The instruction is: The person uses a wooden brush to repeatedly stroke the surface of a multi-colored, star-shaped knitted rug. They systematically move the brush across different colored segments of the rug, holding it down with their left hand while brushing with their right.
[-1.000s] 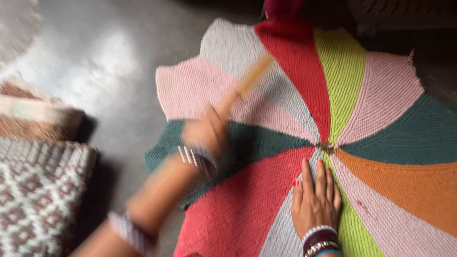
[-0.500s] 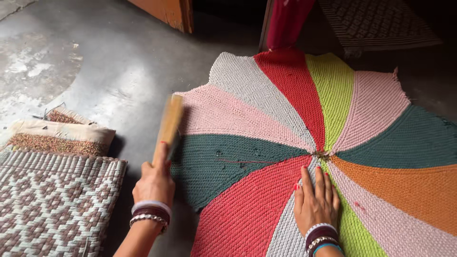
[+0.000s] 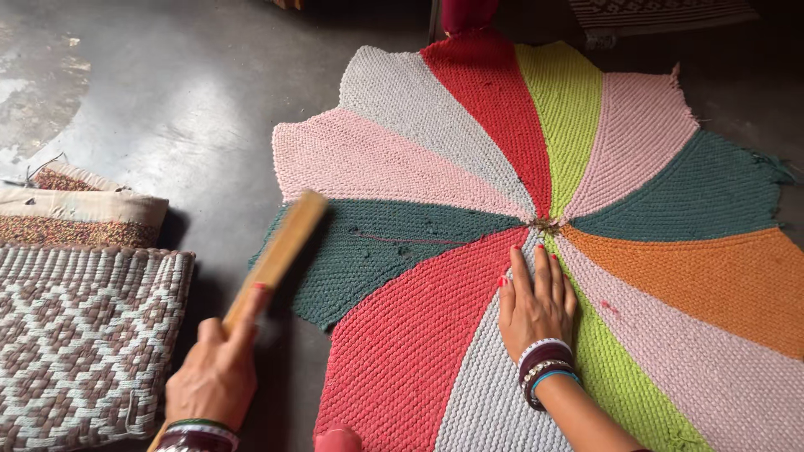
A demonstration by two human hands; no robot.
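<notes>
We found the left hand gripping a wooden beater at the rug's green wedge; right hand lay flat, fingers spread; beating seemed unfinished.

Round woven mat: pinwheel of wedges meeting at centre — grey-white, red, lime green, pale pink, dark teal, orange, pink again, lime, grey, coral red, dark teal, light pink. Stick in left hand: plain tan wood. Folded rug at floor's left edge: brown-and-cream diamond pattern. Stacked mats behind it: cream and speckled brown. Floor: dull grey. Bangles on right hand wrist: maroon, white, blue.
</notes>
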